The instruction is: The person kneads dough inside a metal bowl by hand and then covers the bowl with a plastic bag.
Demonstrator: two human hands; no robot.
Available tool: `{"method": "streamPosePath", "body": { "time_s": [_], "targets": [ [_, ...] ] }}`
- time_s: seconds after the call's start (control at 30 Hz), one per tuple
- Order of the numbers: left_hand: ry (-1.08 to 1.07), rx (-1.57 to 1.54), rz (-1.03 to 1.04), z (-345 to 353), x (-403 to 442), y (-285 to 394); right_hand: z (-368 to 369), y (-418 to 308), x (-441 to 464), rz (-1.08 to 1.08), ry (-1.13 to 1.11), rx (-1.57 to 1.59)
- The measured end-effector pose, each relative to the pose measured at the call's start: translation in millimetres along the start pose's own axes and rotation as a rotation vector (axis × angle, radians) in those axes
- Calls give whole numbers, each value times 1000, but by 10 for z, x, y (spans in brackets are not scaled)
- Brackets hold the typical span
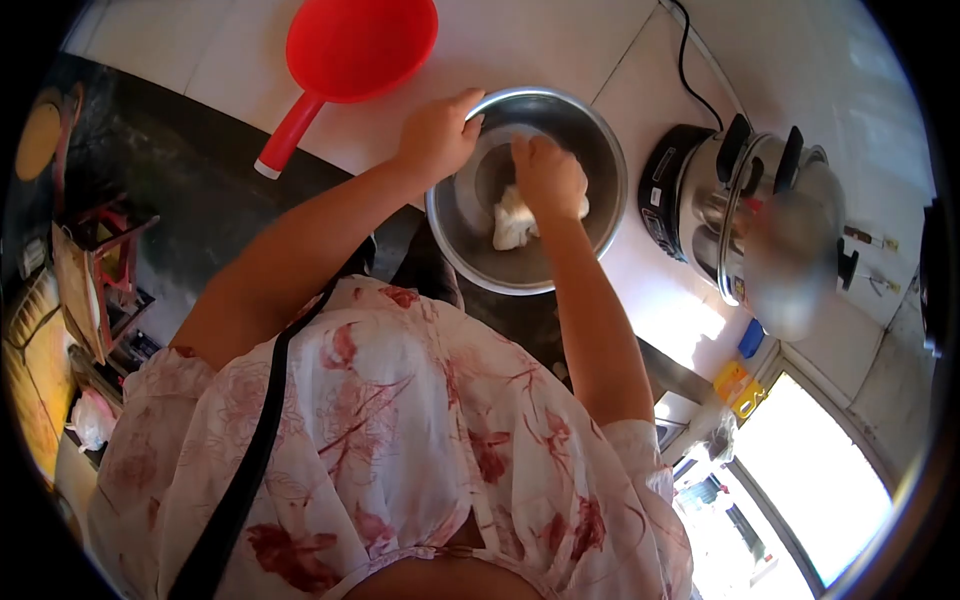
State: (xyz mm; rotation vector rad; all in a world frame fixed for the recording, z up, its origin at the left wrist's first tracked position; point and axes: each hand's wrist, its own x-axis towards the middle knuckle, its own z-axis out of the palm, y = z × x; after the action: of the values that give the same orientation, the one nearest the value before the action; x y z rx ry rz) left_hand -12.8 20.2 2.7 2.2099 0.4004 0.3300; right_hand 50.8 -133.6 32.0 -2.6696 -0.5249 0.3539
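A round steel bowl (610, 165) stands at the edge of the light tiled counter. My left hand (438, 135) grips its upper left rim, thumb and fingers on either side of the metal. Inside the bowl lies a lump of white dough (514, 222). My right hand (549, 178) is closed and presses onto the dough, which shows on both sides of it. The undersides of the fingers are hidden.
A red plastic ladle (360, 45) lies at the upper left of the bowl, its handle towards the counter edge. On the right stand an electric cooker (665, 195) and a steel pot (745, 215). A black cord (685, 55) runs behind them.
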Motion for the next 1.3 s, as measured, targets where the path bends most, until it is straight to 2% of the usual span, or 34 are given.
{"method": "streamPosePath", "body": {
  "time_s": [0.07,0.13,0.2,0.4,0.47,0.63,0.7,0.93,1.23,1.3],
  "targets": [
    [-1,17,-2,-22,-5,25,16,-47,-216,22,9,-192],
    [9,28,-6,-21,29,37,141,67,-376,10,37,-237],
    [-16,14,-21,-22,20,26,172,116,-604,-277,134,-387],
    [-35,-47,4,-38,8,9,316,245,-501,-458,156,-343],
    [-39,-59,4,-47,0,22,356,286,-446,-536,225,-297],
    [-97,-64,-66,-54,-21,35,395,286,-247,-549,199,-244],
    [-33,-88,9,-47,-7,33,401,290,-171,-551,189,-244],
    [-74,-56,-16,-71,27,44,422,242,56,-566,197,-191],
    [-5,-44,-13,-10,83,47,426,288,372,-609,185,-185],
    [2,-84,1,-12,82,60,437,261,400,-544,219,-226]
  ]
}}
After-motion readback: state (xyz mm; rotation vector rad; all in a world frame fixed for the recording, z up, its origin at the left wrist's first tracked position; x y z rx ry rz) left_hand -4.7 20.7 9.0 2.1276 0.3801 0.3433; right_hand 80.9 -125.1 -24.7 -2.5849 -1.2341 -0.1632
